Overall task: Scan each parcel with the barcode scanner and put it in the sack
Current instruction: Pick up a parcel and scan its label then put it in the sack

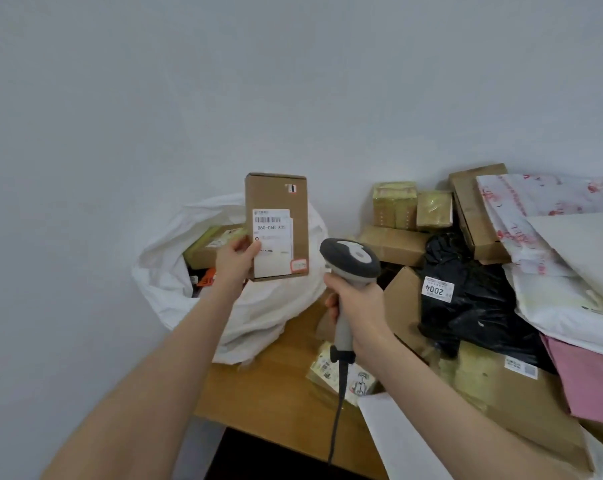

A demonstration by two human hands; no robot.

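Left hand [236,259]: holds the cardboard parcel [282,199] upright by its lower left edge. The thumb lies on the front face and the other fingers are hidden behind the box. The parcel is raised above the surface [276,382], in front of the open white sack [276,306]. Its white barcode label [271,237] faces the camera.

Right hand [357,306]: fingers [331,303] are closed round the grey handle of the barcode scanner [350,258]. The scanner's head sits just right of the parcel's lower corner, not touching it. Its dark cable [336,417] hangs down past the surface edge.

Sack: rests on the left end of the surface, mouth open, with several packages visible inside.

To the right is a pile of boxes and mailers, including a black bag [473,306] with a label reading 2004.
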